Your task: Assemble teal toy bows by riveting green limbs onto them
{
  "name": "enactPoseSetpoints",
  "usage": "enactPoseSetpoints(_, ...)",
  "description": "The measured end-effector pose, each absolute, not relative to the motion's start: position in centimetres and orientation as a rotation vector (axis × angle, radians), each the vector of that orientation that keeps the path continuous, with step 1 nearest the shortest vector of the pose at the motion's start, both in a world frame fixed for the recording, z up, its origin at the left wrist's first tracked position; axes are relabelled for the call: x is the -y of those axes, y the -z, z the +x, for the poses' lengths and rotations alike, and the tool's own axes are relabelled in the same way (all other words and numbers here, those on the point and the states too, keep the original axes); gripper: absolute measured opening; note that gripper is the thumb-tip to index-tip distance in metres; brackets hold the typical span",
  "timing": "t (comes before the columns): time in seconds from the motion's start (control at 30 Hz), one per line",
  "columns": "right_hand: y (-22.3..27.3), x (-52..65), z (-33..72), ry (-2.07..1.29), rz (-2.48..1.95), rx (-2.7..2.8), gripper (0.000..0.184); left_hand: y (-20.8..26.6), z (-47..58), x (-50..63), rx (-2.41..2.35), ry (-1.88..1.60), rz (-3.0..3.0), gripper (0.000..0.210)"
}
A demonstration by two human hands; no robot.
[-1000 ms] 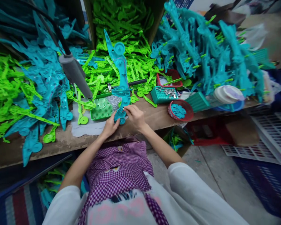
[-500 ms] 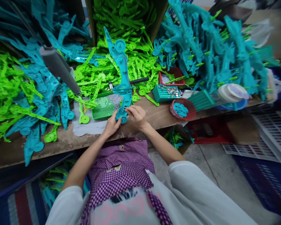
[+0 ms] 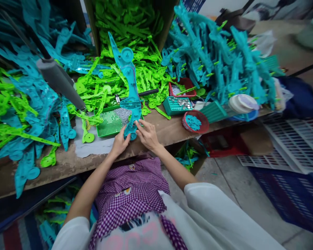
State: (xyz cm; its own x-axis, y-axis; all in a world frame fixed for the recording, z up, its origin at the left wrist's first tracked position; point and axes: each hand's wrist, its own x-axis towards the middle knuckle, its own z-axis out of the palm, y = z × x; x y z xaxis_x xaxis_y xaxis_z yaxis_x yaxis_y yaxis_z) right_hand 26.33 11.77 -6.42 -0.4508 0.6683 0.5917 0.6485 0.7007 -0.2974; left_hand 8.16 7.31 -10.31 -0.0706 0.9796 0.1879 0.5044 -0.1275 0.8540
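Observation:
A long turquoise plastic shell [image 3: 130, 78] with round bosses stands upright-looking over the bench, its lower end between my hands. My left hand [image 3: 120, 141] grips that lower end from the left, thumb against the part. On the other side, my right hand [image 3: 148, 134] presses its fingertips onto the shell near a small dark spot; whether a tiny piece is under them I cannot make out. Behind the shell sits a green perforated basket [image 3: 108, 122] with small silvery pieces [image 3: 122, 114]. A dark rod-like tool [image 3: 148, 92] lies behind the shell.
Lime-green plastic arms [image 3: 114, 81] heap at the back, turquoise shells [image 3: 219, 62] at the right. A grey hanging screwdriver [image 3: 59, 83] slants down at left. A teal basket [image 3: 177, 105] of metal discs and a red basket [image 3: 202, 124] of turquoise pieces stand right, near the bench edge.
The view has shifted slightly, moving the scene left in the picture. My right fingers have gone from a pinch near the shell to lying more extended against it. My left hand keeps its grip.

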Motion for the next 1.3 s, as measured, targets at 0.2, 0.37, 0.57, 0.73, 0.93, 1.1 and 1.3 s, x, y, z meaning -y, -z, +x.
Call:
enactPoseSetpoints(0.2,1.5,-12.8,22.0,-0.224,-1.196,1.557,0.042,10.0,8.1,-7.3,-1.556,-1.123,1.547,0.060)
enactPoseSetpoints(0.37,-0.7,-16.7,17.6,-0.269,-1.131,1.581,0.039,10.0,7.9,-7.4,-1.620,-1.111,1.574,0.060)
enactPoseSetpoints(0.57,2.1,-19.7,31.3,-0.064,-1.614,1.411,0.029,10.0,8.0,-7.5,-1.604,-1.094,1.498,0.063)
enactPoseSetpoints(0.73,3.2,-22.4,42.0,0.041,-2.064,1.584,0.026,10.2,8.0,-7.6,-1.570,-1.089,1.485,0.065)
enactPoseSetpoints(0.93,3.4,-24.1,42.8,-0.050,-2.172,1.688,0.025,9.7,8.2,-7.4,-1.609,-1.081,1.522,0.064)
enactPoseSetpoints(1.1,1.7,-23.5,41.6,-0.059,-2.071,1.690,0.016,9.7,8.3,-7.3,-1.588,-1.083,1.511,0.063)
enactPoseSetpoints(1.3,2.7,-16.0,29.3,-0.178,-1.019,2.148,0.017,10.4,8.2,-7.2,-1.612,-1.077,1.573,0.060)
